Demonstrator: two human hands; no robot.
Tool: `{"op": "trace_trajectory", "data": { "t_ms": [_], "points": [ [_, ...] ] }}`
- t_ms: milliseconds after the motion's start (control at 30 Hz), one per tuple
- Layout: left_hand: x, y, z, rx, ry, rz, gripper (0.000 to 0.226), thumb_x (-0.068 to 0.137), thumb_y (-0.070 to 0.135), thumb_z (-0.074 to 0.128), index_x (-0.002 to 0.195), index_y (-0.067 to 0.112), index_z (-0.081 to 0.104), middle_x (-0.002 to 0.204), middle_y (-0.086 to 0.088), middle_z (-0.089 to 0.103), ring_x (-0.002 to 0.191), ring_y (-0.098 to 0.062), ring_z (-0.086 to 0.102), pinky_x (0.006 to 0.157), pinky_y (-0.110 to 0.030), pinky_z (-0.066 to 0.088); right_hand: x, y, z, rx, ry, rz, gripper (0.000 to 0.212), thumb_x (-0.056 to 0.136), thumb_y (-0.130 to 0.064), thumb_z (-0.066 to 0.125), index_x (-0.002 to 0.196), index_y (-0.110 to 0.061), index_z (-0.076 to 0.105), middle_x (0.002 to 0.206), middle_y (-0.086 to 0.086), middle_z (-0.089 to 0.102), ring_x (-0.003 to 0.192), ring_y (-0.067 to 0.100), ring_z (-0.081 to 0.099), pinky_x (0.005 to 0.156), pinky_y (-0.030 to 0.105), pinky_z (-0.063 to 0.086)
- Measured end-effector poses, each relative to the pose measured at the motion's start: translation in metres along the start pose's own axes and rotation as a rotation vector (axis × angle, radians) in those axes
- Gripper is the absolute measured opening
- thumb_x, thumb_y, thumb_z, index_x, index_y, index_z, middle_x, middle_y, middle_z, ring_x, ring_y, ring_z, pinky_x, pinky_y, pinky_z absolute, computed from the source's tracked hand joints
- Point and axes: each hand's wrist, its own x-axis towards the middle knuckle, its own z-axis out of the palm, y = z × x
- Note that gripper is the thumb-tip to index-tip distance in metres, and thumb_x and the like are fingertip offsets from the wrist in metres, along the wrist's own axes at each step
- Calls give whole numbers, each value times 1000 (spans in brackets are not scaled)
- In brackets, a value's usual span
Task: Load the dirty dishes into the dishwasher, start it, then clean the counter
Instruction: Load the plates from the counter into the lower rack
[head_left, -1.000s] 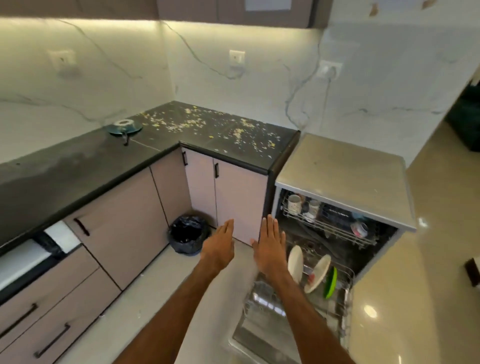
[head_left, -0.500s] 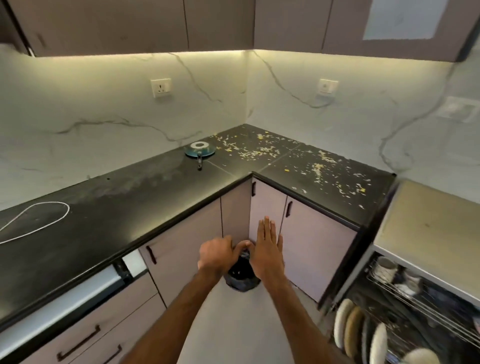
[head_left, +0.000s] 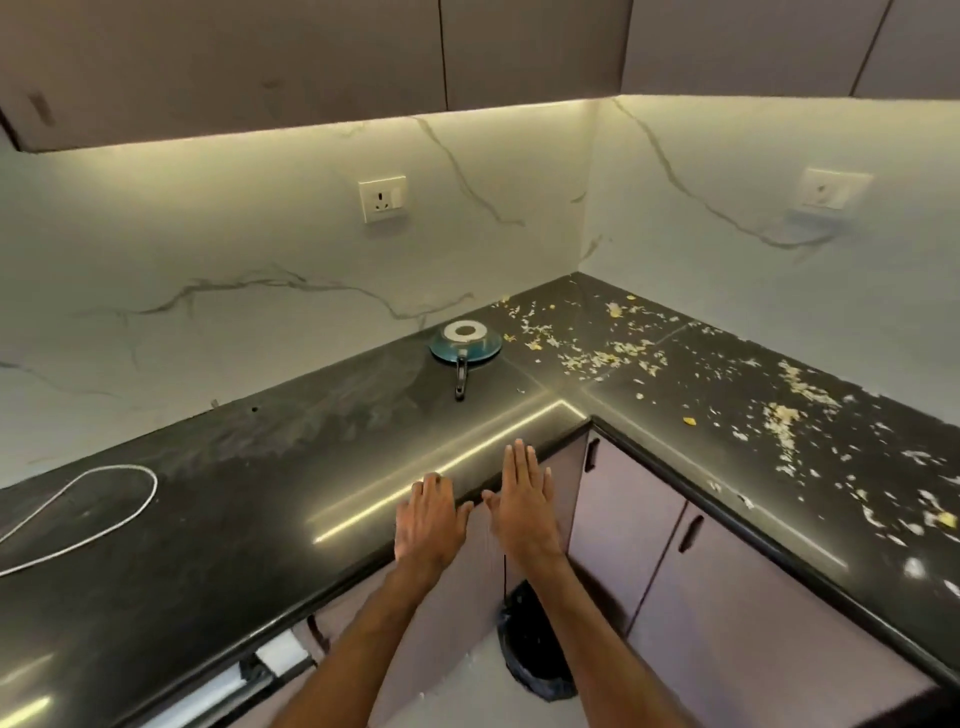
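Left hand (head_left: 427, 525) uncurled, right hand (head_left: 524, 512) beside it, palms down above counter (head_left: 249, 525)

pan (head_left: 465, 343): on counter (head_left: 208, 519), near back wall
crumbs (head_left: 779, 421): right of pan
bin (head_left: 535, 649): on floor, below counter corner

A white wall socket (head_left: 382, 199) sits in the marble backsplash (head_left: 234, 249). Far to its right is a second socket (head_left: 831, 189). Above it hang brown wall cabinets (head_left: 260, 52). Below and to its left lies a looped white cable (head_left: 119, 466). Well below it to the right, a black-lined bin (head_left: 535, 649) stands beside pale cupboard doors (head_left: 623, 525).
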Motion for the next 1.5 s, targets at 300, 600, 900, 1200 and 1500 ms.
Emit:
{"op": "trace_trajectory", "data": {
  "t_ms": [300, 600, 900, 1200, 1500],
  "points": [
    [116, -21, 49, -45, -112, -77, 60, 99, 40, 51, 149, 15, 32, 158, -4, 31, 143, -20, 33, 108, -38, 41, 126, 25, 31, -53, -124, -21, 70, 106, -42, 34, 158, -8, 1, 167, 11, -1, 153, 25, -4, 124, 44, 0],
    [292, -55, 81, -38, -276, -39, 72, 100, 33, 51, 157, 14, 11, 166, -3, 6, 152, -24, 11, 118, -48, 26, 276, 21, 48, -19, -119, 95, 57, 103, -39, 44, 149, -6, 32, 154, 11, 38, 145, 26, 30, 122, 44, 14],
    [374, -113, 114, -47, -575, -28, 116, 78, 61, 72, 158, 16, 1, 166, -2, -5, 153, -29, 3, 117, -56, 20, 405, -3, 75, 253, -268, 354, 49, 99, -37, 53, 134, -3, 48, 137, 19, 54, 126, 34, 52, 102, 41, 44],
    [382, -114, 124, -58, -609, -45, 118, 77, 53, 76, 158, 16, -2, 166, -6, -7, 152, -32, 1, 117, -60, 17, 450, -10, 103, 297, -331, 492, 49, 98, -39, 57, 129, -2, 53, 130, 17, 57, 116, 30, 57, 90, 35, 47],
    [384, -114, 126, -95, -605, -71, 117, 73, 51, 80, 158, 19, 6, 166, -5, -2, 152, -31, 4, 117, -60, 19, 456, -16, 116, 904, -335, 799, 35, 97, -21, 63, 128, -11, 51, 118, 9, 57, 102, 21, 54, 92, 39, 48]
  ]
}}
